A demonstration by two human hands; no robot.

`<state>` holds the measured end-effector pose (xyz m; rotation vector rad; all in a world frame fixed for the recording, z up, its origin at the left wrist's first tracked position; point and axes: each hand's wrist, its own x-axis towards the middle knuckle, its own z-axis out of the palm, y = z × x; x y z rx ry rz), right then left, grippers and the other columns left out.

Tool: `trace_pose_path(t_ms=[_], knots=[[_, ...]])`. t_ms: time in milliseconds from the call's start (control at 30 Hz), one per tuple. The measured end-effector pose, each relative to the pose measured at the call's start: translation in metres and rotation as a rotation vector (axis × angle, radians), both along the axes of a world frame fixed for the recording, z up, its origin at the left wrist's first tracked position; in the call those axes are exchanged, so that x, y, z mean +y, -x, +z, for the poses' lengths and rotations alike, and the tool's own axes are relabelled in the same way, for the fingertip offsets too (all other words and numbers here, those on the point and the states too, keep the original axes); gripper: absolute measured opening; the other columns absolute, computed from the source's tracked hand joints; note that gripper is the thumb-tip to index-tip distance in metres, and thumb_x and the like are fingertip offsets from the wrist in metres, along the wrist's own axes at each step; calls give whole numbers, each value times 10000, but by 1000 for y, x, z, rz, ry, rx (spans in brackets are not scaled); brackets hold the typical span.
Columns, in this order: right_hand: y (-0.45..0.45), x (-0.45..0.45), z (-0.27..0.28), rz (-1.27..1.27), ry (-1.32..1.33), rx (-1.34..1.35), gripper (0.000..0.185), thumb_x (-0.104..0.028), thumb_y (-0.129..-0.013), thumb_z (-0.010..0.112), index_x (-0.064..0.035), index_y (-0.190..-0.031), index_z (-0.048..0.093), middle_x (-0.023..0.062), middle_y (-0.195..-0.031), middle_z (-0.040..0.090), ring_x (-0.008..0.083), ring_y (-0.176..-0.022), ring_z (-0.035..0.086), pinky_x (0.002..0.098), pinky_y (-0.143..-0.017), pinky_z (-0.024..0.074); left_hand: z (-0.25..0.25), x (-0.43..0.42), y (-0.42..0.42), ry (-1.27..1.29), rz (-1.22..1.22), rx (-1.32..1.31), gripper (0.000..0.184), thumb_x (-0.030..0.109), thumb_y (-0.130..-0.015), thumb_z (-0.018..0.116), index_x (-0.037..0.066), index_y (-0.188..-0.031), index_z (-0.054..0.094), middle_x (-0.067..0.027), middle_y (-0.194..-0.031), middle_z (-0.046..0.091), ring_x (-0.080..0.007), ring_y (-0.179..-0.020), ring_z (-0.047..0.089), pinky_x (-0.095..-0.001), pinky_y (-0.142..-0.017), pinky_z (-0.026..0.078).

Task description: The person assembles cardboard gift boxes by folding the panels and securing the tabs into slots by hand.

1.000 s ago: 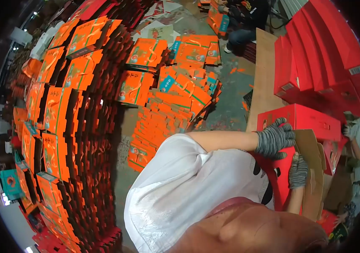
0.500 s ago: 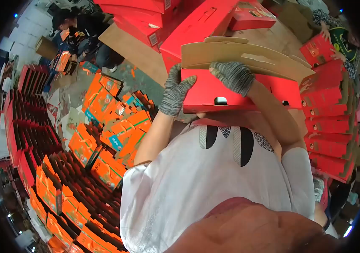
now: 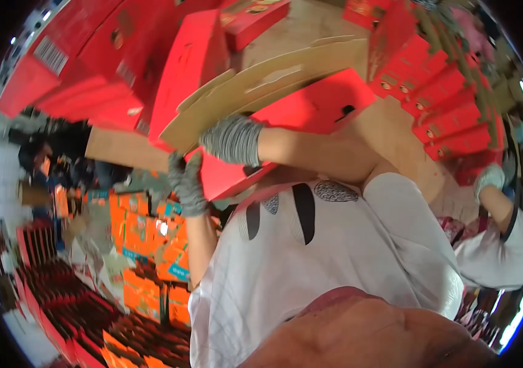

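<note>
A long red box (image 3: pixel 316 104) lies tilted in front of my white shirt, its brown cardboard flap (image 3: pixel 273 76) raised along the far side. My left hand (image 3: pixel 188 184), in a grey knitted glove, grips the box's near left end, with thumb and fingers on either side of the corner. Just right of it, my right hand (image 3: pixel 234 141), gloved the same way, is curled over the box's edge by the base of the flap. Its fingertips are partly hidden. A dark cut-out shows near the box's right end.
Large red boxes (image 3: pixel 96 55) stand at upper left, beside another long red box (image 3: pixel 191 67). Red cartons (image 3: pixel 451 116) are stacked at right. A co-worker's gloved hand (image 3: pixel 490 179) is at far right. Orange flat boxes (image 3: pixel 139 227) lie at lower left; another person (image 3: pixel 83 150) is beyond.
The view has swung, so the surroundings sit elsewhere in the picture. The box has tilted, and my right hand has shifted towards its left end, closer to my left hand.
</note>
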<state>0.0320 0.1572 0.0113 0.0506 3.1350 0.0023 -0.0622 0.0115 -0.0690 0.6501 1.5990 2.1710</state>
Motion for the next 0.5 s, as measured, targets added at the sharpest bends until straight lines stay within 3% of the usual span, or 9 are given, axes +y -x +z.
trace_pose_path(t_ms=[67,133,167,233,267,333,367,433,500], knots=[[-28,7,6,226,-253,560,229,-218,-812,523,-31,-910,613,154,-899,635,297,-826,624,400,-672,496,10,0,-2,-47,-18,7,269,5,-741,681,18,-996,596,-29,-978,597,-132,-904,544,-278,-831,431],[-77,52,2,153,-417,577,144,-161,-762,572,-53,-840,625,84,-867,625,229,-840,611,364,-687,498,-2,0,6,-29,-3,9,266,7,-743,679,19,-998,605,-32,-985,609,-134,-907,550,-278,-835,431],[-92,84,14,-125,-44,273,67,-114,-734,575,-70,-774,606,84,-795,609,210,-736,604,342,-610,493,0,1,3,-32,-10,-2,266,7,-743,679,19,-998,605,-32,-985,609,-134,-907,550,-278,-835,431],[-153,159,6,-190,187,965,69,-43,-754,535,-65,-693,561,38,-680,567,192,-619,555,275,-552,465,13,1,-6,-14,-13,-36,288,9,-738,679,17,-1017,612,-41,-992,616,-138,-915,552,-286,-837,436],[-191,206,-9,-798,340,554,205,-179,-751,681,-72,-914,620,118,-767,619,285,-723,601,337,-680,499,13,2,-6,-14,-16,-40,288,9,-738,679,17,-1017,612,-41,-992,616,-138,-915,552,-286,-837,436],[-210,200,0,-937,336,619,367,-202,-786,667,-79,-1118,572,138,-1022,616,240,-908,601,317,-789,489,15,2,-8,-5,0,-105,310,22,-737,678,15,-1040,616,-46,-999,621,-141,-919,555,-295,-836,441],[-208,205,-7,-939,341,616,367,-202,-786,667,-79,-1118,572,138,-1022,616,240,-908,601,317,-789,489,18,2,-10,2,-11,-142,315,40,-742,675,4,-1049,616,-54,-997,625,-147,-917,558,-300,-833,443],[-193,213,-17,-1052,1553,663,450,-121,-850,600,-36,-1267,455,101,-1127,556,186,-1007,554,318,-885,466,21,2,-11,47,8,-80,294,46,-747,671,0,-1034,622,-55,-978,629,-151,-902,562,-299,-832,443],[-187,199,-1,-1094,1599,699,460,-83,-849,587,-37,-1283,441,94,-1137,551,190,-1027,549,323,-909,455,18,-2,-9,97,33,-21,274,52,-753,667,-4,-1018,627,-56,-959,634,-154,-888,566,-299,-831,443]])
